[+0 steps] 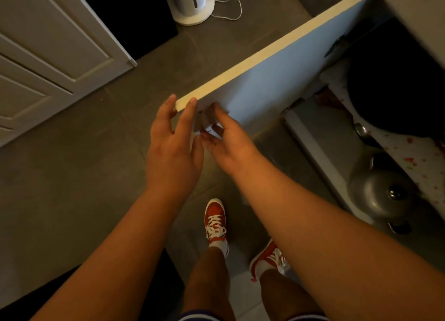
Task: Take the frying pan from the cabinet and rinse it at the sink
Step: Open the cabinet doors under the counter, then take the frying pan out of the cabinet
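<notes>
The white cabinet door [277, 80] stands swung open across the middle of the view. At its free end, my left hand [173, 149] has spread fingers whose tips touch the door's corner edge. My right hand [228, 142] curls around the same corner from the inner side. Inside the open cabinet at the right sits a large dark round pan [397, 92] on a speckled shelf liner; most of it is lost in shadow. No sink is in view.
A grey metal pot lid [380, 193] and a ladle [361, 130] lie in the cabinet's lower part. A white panelled door [48, 56] stands at the left. A white round appliance base [192, 5] with a cord sits on the grey tiled floor. My red shoes [215, 219] are below.
</notes>
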